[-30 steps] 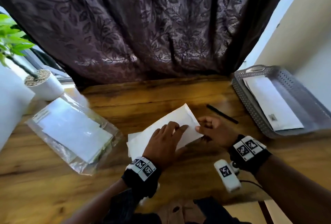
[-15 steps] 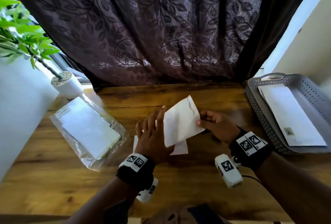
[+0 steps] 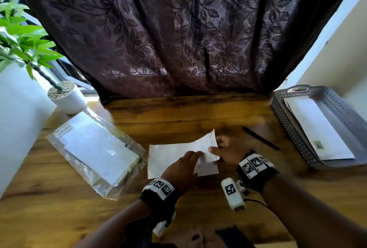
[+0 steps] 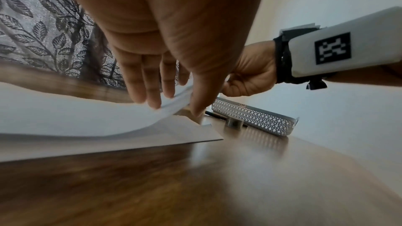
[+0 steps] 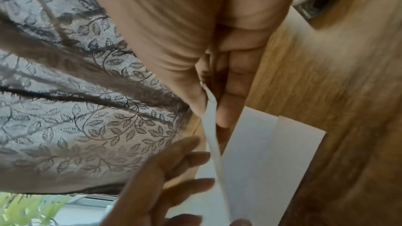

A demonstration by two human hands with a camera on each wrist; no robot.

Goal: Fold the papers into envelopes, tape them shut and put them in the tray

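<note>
A white paper (image 3: 170, 154) lies partly folded on the wooden table (image 3: 178, 116), in front of me. My left hand (image 3: 198, 154) lies over its right half with straight fingers (image 4: 152, 92) on the raised flap and the thumb at the flap's edge. My right hand (image 3: 213, 149) pinches the paper's raised right edge (image 5: 212, 126) between thumb and forefinger. The grey perforated tray (image 3: 288, 128) stands at the right and holds a white envelope (image 3: 317, 130) with a stamp.
A black pen (image 3: 260, 137) lies between the hands and the tray. In the left wrist view a small grey object (image 4: 233, 124) sits by the pen. A clear plastic bag of papers (image 3: 95, 150) lies at left, behind it a potted plant (image 3: 67, 97). A dark curtain hangs behind the table.
Half a second ago the folded paper was lifted and tilted between both hands. Now it is lower and spread wider on the table, with my left hand on top of it.
</note>
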